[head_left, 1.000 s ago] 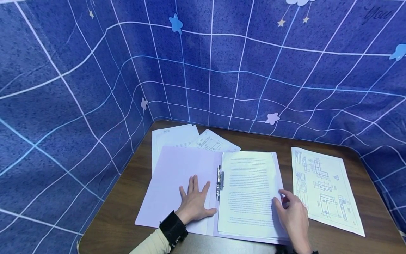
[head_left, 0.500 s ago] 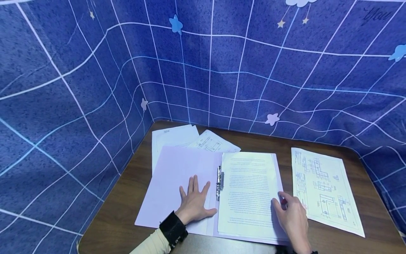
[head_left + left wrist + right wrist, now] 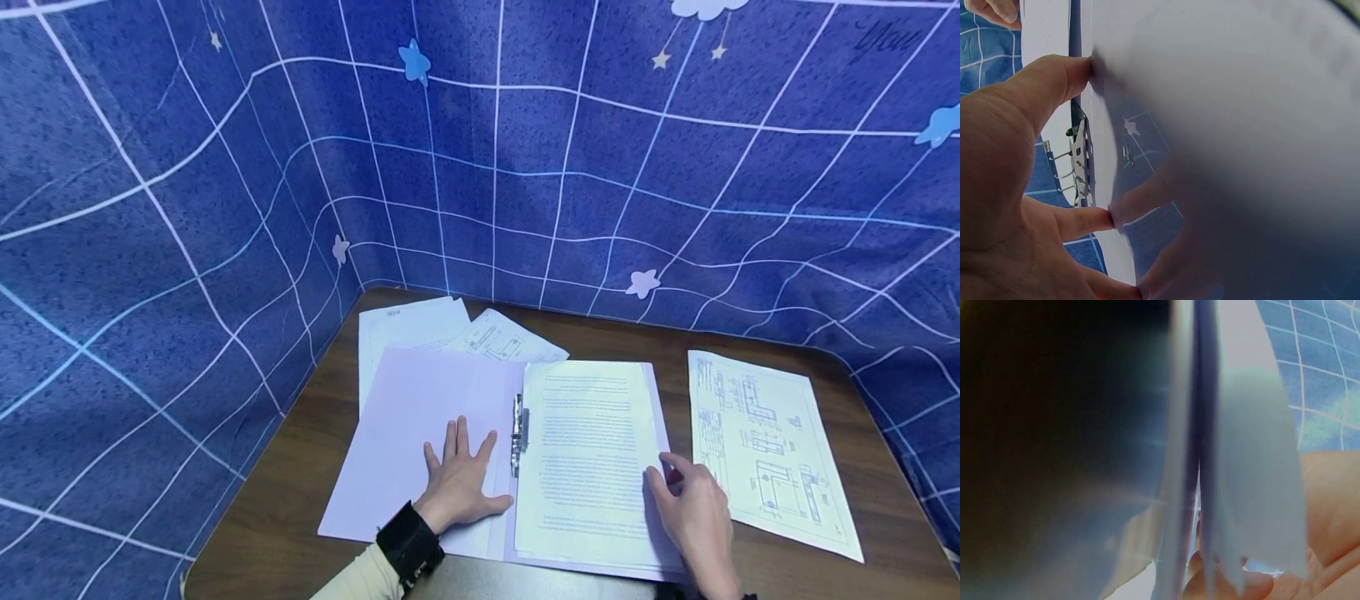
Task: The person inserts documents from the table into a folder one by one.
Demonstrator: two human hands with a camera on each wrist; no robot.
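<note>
A lavender folder (image 3: 420, 392) lies spread on the table, with a stack of printed sheets (image 3: 585, 450) on its right half. The metal ring clip (image 3: 516, 437) stands at the spine; its rings show raised in the left wrist view. My left hand (image 3: 457, 483) presses flat on the left cover, fingers spread and thumb toward the spine. At the stack's right edge, my right hand (image 3: 697, 508) pinches the sheets between thumb and curled fingers. In the right wrist view the edges of the sheets (image 3: 1257, 456) bow away from the folder, partly covering the fingertips.
Loose papers (image 3: 397, 325) and a drawing sheet (image 3: 498, 333) stick out behind the folder's left side. Another technical drawing (image 3: 772, 458) lies to the right of my right hand. A blue gridded curtain (image 3: 480, 167) with stars borders the brown table (image 3: 300, 467).
The right thumb and fingers shift very slightly at the edge of the sheets. My left hand, the folder and the loose papers stay in place.
</note>
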